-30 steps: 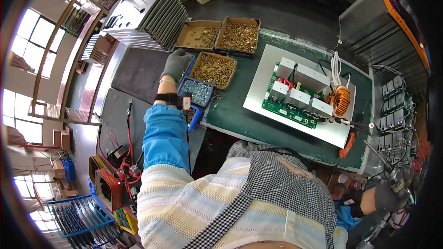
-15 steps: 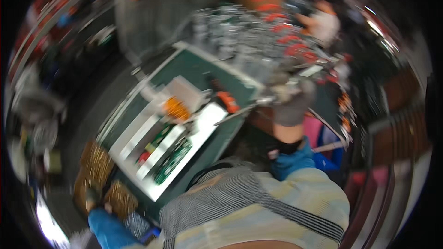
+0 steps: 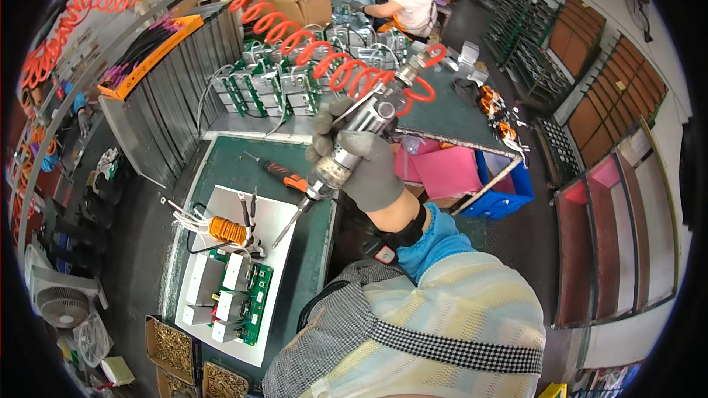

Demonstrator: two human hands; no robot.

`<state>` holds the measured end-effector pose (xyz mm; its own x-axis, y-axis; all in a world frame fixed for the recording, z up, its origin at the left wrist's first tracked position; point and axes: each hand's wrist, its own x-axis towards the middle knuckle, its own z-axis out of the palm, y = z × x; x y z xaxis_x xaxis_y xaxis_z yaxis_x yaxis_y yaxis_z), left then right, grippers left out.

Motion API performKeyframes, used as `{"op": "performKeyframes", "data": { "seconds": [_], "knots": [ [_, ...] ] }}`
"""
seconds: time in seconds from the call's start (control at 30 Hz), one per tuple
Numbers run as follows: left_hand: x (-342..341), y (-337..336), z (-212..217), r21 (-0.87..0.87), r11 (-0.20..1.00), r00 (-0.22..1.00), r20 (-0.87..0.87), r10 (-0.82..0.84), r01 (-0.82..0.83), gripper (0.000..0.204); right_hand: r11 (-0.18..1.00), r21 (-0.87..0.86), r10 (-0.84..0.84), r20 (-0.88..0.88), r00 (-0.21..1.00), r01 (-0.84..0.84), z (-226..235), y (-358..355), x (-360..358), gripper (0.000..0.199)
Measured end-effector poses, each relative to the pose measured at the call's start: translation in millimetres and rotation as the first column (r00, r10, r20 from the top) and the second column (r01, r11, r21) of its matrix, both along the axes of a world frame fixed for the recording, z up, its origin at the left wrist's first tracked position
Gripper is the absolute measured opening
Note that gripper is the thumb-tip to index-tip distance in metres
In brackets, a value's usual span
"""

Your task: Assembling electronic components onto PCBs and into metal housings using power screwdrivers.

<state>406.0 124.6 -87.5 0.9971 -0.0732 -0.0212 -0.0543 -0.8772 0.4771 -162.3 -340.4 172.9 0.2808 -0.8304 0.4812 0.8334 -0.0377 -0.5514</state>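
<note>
My right hand [image 3: 372,169], in a grey glove, is closed around a silver air screwdriver [image 3: 350,144]. Its long bit slants down to the left, with the tip over the white panel [image 3: 277,239], beside the board's wire ends. A red coiled hose [image 3: 299,33] runs to the tool's rear end. On the panel lies a green circuit board [image 3: 258,302] with grey metal heat sinks [image 3: 206,280]. At its far end sit an orange-wound coil [image 3: 226,230] and thick wires. Beyond the panel an orange-and-black hand screwdriver [image 3: 284,175] rests on the green bench [image 3: 243,151]. My left hand is out of sight.
Boxes of brass-coloured screws [image 3: 173,346] stand at the lower left. Several metal-cased board assemblies [image 3: 280,85] crowd the bench's far side, next to grey upright sheets [image 3: 158,103]. A blue bin [image 3: 509,188] and pink sheets [image 3: 442,169] are at right. Another person [image 3: 409,4] works farther back.
The view has turned and sharpened. My left hand, earlier at the screw boxes, has gone out of view. My right hand now holds the air screwdriver over the panel.
</note>
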Motion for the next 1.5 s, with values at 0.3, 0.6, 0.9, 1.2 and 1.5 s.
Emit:
{"op": "performKeyframes", "data": {
  "seconds": [0.3, 0.6, 0.9, 1.2, 1.5],
  "knots": [
    [-71, 46, 31, -0.793, 0.541, 0.940, -0.110, 0.322, -0.278, 0.031, 0.980, -0.071, 0.194, 0.158, 0.968, -0.184, 12, -14, 24, 0.038],
    [-164, 47, 70, -0.962, -0.208, 0.977, -0.198, 0.082, -0.178, 0.030, 0.897, -0.103, 0.443, 0.200, 0.874, -0.431, 25, -23, 49, 0.040],
    [-300, -104, 145, -0.868, -0.257, 0.766, -0.193, -0.613, -0.425, 0.023, 0.799, -0.119, 0.601, 0.183, 0.778, -0.589, 25, -16, 77, 0.045],
    [-373, -226, 195, -0.906, -0.039, 0.664, -0.279, -0.694, -0.421, 0.025, 0.643, -0.154, 0.765, 0.184, 0.618, -0.750, 12, 10, 97, 0.044],
    [-386, -251, 210, -0.954, -0.046, 0.682, -0.177, -0.710, -0.295, 0.025, 0.765, 0.018, 0.624, 0.232, 0.746, -0.644, 10, 0, 93, 0.036]
  ]
}}
